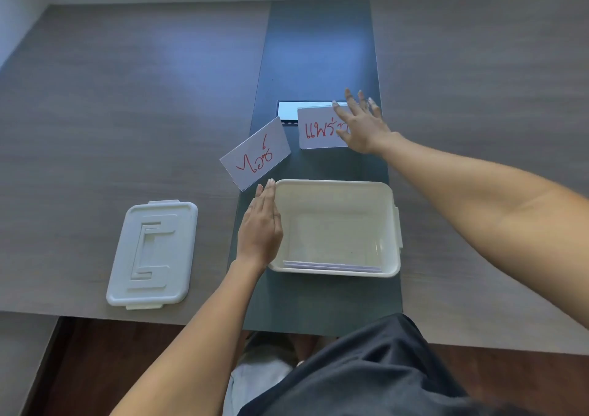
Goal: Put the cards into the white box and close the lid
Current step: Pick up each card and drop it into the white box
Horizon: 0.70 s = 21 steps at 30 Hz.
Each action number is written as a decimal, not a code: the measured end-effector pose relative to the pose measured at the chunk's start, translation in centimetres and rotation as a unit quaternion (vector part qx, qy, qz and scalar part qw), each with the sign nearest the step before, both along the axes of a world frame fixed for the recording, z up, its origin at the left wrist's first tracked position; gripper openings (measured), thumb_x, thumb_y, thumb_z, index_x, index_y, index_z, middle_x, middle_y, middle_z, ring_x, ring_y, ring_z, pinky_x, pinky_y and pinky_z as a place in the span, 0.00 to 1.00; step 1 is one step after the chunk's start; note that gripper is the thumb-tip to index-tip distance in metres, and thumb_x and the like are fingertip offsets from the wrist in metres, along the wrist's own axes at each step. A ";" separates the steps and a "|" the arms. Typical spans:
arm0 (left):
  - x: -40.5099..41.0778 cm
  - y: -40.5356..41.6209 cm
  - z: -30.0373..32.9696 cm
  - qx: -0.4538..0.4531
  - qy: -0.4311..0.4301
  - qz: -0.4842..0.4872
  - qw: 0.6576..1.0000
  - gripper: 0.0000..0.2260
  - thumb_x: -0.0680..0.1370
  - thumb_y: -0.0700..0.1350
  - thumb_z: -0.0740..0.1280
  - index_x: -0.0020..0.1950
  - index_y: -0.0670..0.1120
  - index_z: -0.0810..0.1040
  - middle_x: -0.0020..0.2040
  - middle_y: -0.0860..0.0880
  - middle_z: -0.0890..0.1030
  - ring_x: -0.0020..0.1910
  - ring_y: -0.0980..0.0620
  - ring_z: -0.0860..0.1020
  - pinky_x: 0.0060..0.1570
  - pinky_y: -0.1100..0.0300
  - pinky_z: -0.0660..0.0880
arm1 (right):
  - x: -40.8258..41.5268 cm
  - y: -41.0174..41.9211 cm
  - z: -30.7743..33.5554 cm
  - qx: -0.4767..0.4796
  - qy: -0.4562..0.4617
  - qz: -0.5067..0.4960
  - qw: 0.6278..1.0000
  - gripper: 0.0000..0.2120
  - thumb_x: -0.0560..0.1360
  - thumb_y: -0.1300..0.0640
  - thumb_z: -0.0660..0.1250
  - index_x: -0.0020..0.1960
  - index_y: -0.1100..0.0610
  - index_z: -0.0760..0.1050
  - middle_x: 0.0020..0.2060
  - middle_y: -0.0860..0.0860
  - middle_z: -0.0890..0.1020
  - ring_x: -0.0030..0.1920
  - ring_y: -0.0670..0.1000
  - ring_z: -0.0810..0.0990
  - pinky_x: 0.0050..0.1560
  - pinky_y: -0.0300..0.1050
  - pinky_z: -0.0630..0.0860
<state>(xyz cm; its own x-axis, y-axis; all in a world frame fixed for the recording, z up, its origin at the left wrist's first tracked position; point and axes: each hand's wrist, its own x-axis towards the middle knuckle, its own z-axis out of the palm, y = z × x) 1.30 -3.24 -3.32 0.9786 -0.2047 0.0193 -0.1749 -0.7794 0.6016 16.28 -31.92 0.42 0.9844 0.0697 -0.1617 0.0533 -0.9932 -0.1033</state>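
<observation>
The white box (387, 192) stands open on the dark centre strip of the table, with several white cards (331, 267) lying against its near wall. My left hand (260, 227) rests flat against the box's left side, fingers straight. Two white cards with red writing lie beyond the box: a tilted one (255, 154) at the left and a straight one (318, 127) at the right. My right hand (361, 125) lies spread over the right end of the straight card, holding nothing. The white lid (153, 253) lies flat on the table, left of the box.
A rectangular cable hatch (288, 109) sits in the dark strip, partly under the far card. The table's near edge (127, 318) runs just below the lid and box. My lap in dark cloth (366, 368) fills the bottom.
</observation>
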 end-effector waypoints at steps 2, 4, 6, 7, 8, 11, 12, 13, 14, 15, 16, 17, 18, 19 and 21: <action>0.0 0.1 -0.1 0.006 -0.003 -0.001 1.000 0.24 0.83 0.40 0.51 0.80 0.49 0.56 0.80 0.52 0.60 0.80 0.53 0.54 0.77 0.51 0.58 | 0.9 -0.1 -0.2 -0.002 0.009 -0.011 1.000 0.32 0.83 0.48 0.56 0.81 0.49 0.45 0.80 0.56 0.40 0.79 0.62 0.38 0.78 0.60 0.40; 0.2 0.2 -0.3 0.010 -0.004 0.001 1.000 0.24 0.83 0.40 0.51 0.80 0.49 0.56 0.80 0.53 0.59 0.80 0.54 0.54 0.77 0.51 0.58 | 1.7 -0.1 -0.5 -0.007 0.019 -0.022 1.000 0.33 0.82 0.48 0.57 0.81 0.48 0.43 0.80 0.57 0.39 0.79 0.63 0.38 0.78 0.60 0.39; 0.7 0.3 -0.2 0.018 -0.003 0.001 1.000 0.24 0.83 0.40 0.51 0.80 0.50 0.56 0.80 0.54 0.59 0.79 0.55 0.53 0.77 0.53 0.57 | 2.7 -0.3 -0.8 -0.007 0.030 -0.035 0.999 0.34 0.82 0.49 0.58 0.81 0.49 0.42 0.80 0.58 0.40 0.79 0.63 0.38 0.78 0.60 0.39; 0.6 0.2 -0.1 0.019 -0.003 0.001 1.000 0.24 0.84 0.40 0.51 0.80 0.50 0.55 0.80 0.55 0.59 0.79 0.56 0.53 0.77 0.54 0.57 | 2.8 -0.4 -1.1 -0.006 0.036 -0.045 0.998 0.35 0.82 0.49 0.59 0.81 0.49 0.42 0.80 0.58 0.41 0.79 0.63 0.39 0.78 0.60 0.39; 0.5 0.2 0.0 0.018 -0.005 0.001 1.000 0.24 0.84 0.41 0.51 0.80 0.50 0.55 0.80 0.55 0.59 0.79 0.56 0.53 0.77 0.54 0.57 | 2.7 -0.4 -1.3 -0.006 0.044 -0.054 0.998 0.36 0.82 0.50 0.60 0.81 0.50 0.41 0.80 0.59 0.42 0.79 0.63 0.40 0.77 0.60 0.39; -0.1 0.0 0.1 0.018 -0.003 -0.003 1.000 0.24 0.84 0.41 0.51 0.80 0.50 0.55 0.80 0.55 0.58 0.79 0.57 0.53 0.77 0.56 0.55 | 2.5 -0.4 -1.9 -0.008 0.041 -0.071 0.997 0.36 0.81 0.51 0.61 0.81 0.52 0.43 0.79 0.61 0.51 0.79 0.64 0.44 0.77 0.59 0.41; -0.2 0.0 0.1 0.019 -0.003 -0.004 1.000 0.24 0.84 0.41 0.51 0.81 0.50 0.55 0.80 0.55 0.58 0.79 0.57 0.53 0.77 0.56 0.55 | 2.6 -0.3 -2.0 -0.015 0.033 -0.072 0.997 0.36 0.81 0.52 0.62 0.81 0.53 0.45 0.77 0.63 0.56 0.79 0.65 0.48 0.77 0.59 0.43; -0.2 0.0 0.1 0.018 -0.001 -0.002 1.000 0.24 0.84 0.41 0.51 0.81 0.51 0.55 0.80 0.55 0.58 0.79 0.57 0.53 0.77 0.56 0.55 | 2.8 -0.3 -1.9 -0.024 0.021 -0.071 0.997 0.34 0.80 0.54 0.62 0.80 0.53 0.49 0.73 0.64 0.61 0.77 0.66 0.55 0.76 0.59 0.46; -0.1 0.0 0.1 0.016 0.000 -0.001 1.000 0.24 0.84 0.41 0.51 0.81 0.51 0.55 0.80 0.55 0.58 0.79 0.57 0.53 0.77 0.56 0.55 | 2.9 -0.3 -1.7 -0.033 0.008 -0.068 0.997 0.31 0.80 0.56 0.62 0.79 0.54 0.54 0.70 0.63 0.66 0.73 0.65 0.63 0.75 0.58 0.50; -0.1 0.0 0.1 0.015 0.002 -0.001 1.000 0.24 0.84 0.41 0.51 0.81 0.51 0.55 0.80 0.55 0.58 0.79 0.57 0.53 0.77 0.56 0.54 | 3.0 -0.3 -1.6 -0.038 -0.002 -0.062 0.997 0.28 0.79 0.60 0.62 0.77 0.54 0.60 0.66 0.62 0.71 0.68 0.64 0.70 0.72 0.57 0.54; 0.0 0.0 0.0 0.017 0.002 -0.001 1.000 0.24 0.84 0.41 0.51 0.81 0.51 0.55 0.80 0.55 0.58 0.79 0.56 0.53 0.77 0.56 0.54 | 3.1 -0.3 -1.6 -0.037 -0.007 -0.055 0.998 0.25 0.77 0.64 0.61 0.73 0.54 0.66 0.63 0.61 0.74 0.63 0.62 0.74 0.69 0.56 0.57; 0.0 0.0 0.0 0.017 0.002 -0.001 1.000 0.24 0.84 0.41 0.51 0.81 0.51 0.55 0.80 0.55 0.58 0.79 0.56 0.53 0.77 0.56 0.55 | 3.0 -0.3 -1.6 -0.033 -0.006 -0.051 0.998 0.23 0.76 0.67 0.59 0.69 0.54 0.71 0.60 0.59 0.77 0.59 0.61 0.77 0.67 0.55 0.59; 0.1 0.0 -0.1 0.017 0.003 0.000 1.000 0.24 0.84 0.40 0.51 0.81 0.50 0.55 0.80 0.55 0.58 0.79 0.56 0.53 0.77 0.56 0.55 | 2.9 -0.4 -1.8 -0.027 0.000 -0.048 0.998 0.22 0.75 0.69 0.57 0.65 0.55 0.74 0.57 0.57 0.79 0.57 0.61 0.78 0.64 0.54 0.62; 0.1 0.0 -0.1 0.017 0.005 0.002 1.000 0.24 0.84 0.40 0.51 0.81 0.50 0.55 0.80 0.55 0.58 0.79 0.56 0.53 0.77 0.56 0.55 | 2.6 -0.5 -1.9 -0.016 0.007 -0.047 0.999 0.21 0.74 0.70 0.57 0.63 0.55 0.75 0.55 0.56 0.80 0.55 0.61 0.78 0.61 0.54 0.65; 0.0 0.0 0.0 0.020 0.006 0.002 1.000 0.24 0.83 0.40 0.50 0.81 0.50 0.55 0.80 0.55 0.58 0.79 0.56 0.53 0.77 0.55 0.55 | 1.8 -0.7 -1.9 0.017 0.009 -0.058 0.998 0.19 0.74 0.69 0.57 0.60 0.55 0.77 0.55 0.55 0.81 0.54 0.61 0.79 0.53 0.52 0.70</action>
<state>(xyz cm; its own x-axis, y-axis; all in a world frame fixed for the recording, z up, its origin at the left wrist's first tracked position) 1.29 -3.22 -3.34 0.9796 -0.2011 -0.0007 -0.1644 -0.8031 0.5726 18.09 -32.57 -1.44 0.9829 -0.0391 -0.1797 -0.0645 -0.9884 -0.1378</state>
